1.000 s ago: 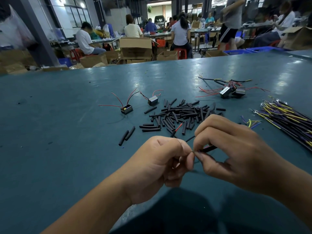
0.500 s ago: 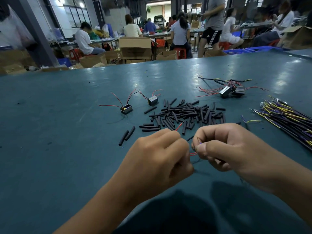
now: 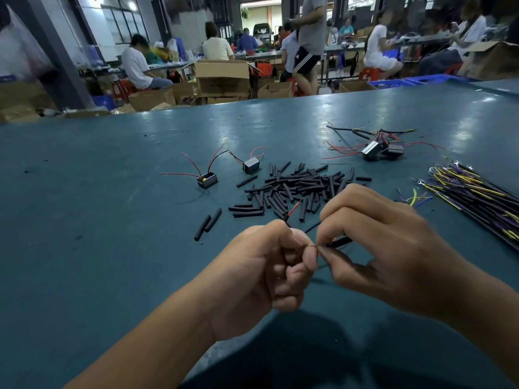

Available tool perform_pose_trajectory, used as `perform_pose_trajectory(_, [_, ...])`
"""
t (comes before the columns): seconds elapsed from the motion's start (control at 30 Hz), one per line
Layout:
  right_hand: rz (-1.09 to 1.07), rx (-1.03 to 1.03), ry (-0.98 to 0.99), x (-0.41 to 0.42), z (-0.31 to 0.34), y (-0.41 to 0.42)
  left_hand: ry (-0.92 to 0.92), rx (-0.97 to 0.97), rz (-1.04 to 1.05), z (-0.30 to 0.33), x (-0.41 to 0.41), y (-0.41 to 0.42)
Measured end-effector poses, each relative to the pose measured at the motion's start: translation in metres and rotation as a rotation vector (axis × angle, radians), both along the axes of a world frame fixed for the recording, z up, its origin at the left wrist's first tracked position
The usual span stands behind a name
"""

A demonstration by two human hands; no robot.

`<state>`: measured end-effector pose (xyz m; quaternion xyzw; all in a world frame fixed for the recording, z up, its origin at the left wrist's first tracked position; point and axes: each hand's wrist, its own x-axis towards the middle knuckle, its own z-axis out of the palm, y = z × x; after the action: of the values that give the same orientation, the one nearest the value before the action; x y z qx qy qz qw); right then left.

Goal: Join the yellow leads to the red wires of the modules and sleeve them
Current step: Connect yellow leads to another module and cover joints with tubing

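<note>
joint: thin wire ends (image 3: 316,246) are pinched between the fingertips of both hands, held just above the near edge of the green table (image 3: 112,220); the join itself is too small to be made out
sleeve: one black tube (image 3: 341,242) is gripped along with the wire, seen between thumb and forefinger on the right side
left hand (image 3: 269,272): clenched into a fist, wire end pinched between thumb and forefinger
right hand (image 3: 387,248): fingers curled, wire and tube pinched at the tips
red wire (image 3: 293,209): seen running from behind the left fist back toward the tube pile
tube pile (image 3: 297,189): loose black sleeves scattered just beyond the hands; two more (image 3: 207,227) lie apart to the left
modules left: two small blocks (image 3: 207,180) (image 3: 251,166) with red wires are set apart from each other
modules right: cluster (image 3: 383,149) with wires tangled
leads: yellow and purple bundle (image 3: 477,200) laid along the right edge
background: seated workers and cardboard boxes (image 3: 222,78) are seen past the table
</note>
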<state>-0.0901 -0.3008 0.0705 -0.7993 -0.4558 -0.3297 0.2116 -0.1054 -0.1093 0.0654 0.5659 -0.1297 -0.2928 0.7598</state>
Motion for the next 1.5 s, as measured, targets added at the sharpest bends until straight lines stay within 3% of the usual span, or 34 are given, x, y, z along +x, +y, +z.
perform_pose_trajectory(0.23, [-0.016,-0.050,-0.051,0.000,0.001,-0.001,-0.109,0.087,0.072,0.000,-0.001,0.001])
perform_pose_trajectory(0.37, [-0.004,-0.041,0.057,-0.001,0.000,-0.001,-0.279,0.117,0.172,-0.001,-0.001,0.001])
perform_pose_trajectory(0.47, [0.029,0.029,0.275,-0.004,0.002,0.000,-0.559,0.236,0.264,-0.002,-0.001,0.003])
perform_pose_trajectory(0.6, [0.038,0.168,0.574,-0.009,0.005,0.004,-1.083,0.539,0.433,-0.003,-0.001,0.004])
perform_pose_trajectory(0.73, [0.021,0.264,0.881,-0.011,0.006,0.007,-1.425,0.655,0.540,-0.005,0.000,0.004])
perform_pose_trajectory(0.87, [0.108,0.453,1.342,-0.013,0.010,0.010,-1.813,0.847,0.603,-0.012,0.002,0.008])
perform_pose_trajectory(0.93, [0.119,0.494,1.433,-0.012,0.011,0.009,-1.759,0.810,0.622,-0.010,0.003,0.010])
perform_pose_trajectory(1.07, [0.108,0.517,1.400,-0.009,0.013,0.007,-1.375,0.588,0.567,-0.007,0.006,0.013])
perform_pose_trajectory(1.33, [0.202,0.525,1.567,-0.002,0.012,-0.001,-1.437,0.532,0.483,-0.013,0.013,0.011])
perform_pose_trajectory(1.5, [0.215,0.495,1.573,0.000,0.012,-0.005,-1.347,0.484,0.463,-0.014,0.015,0.012])
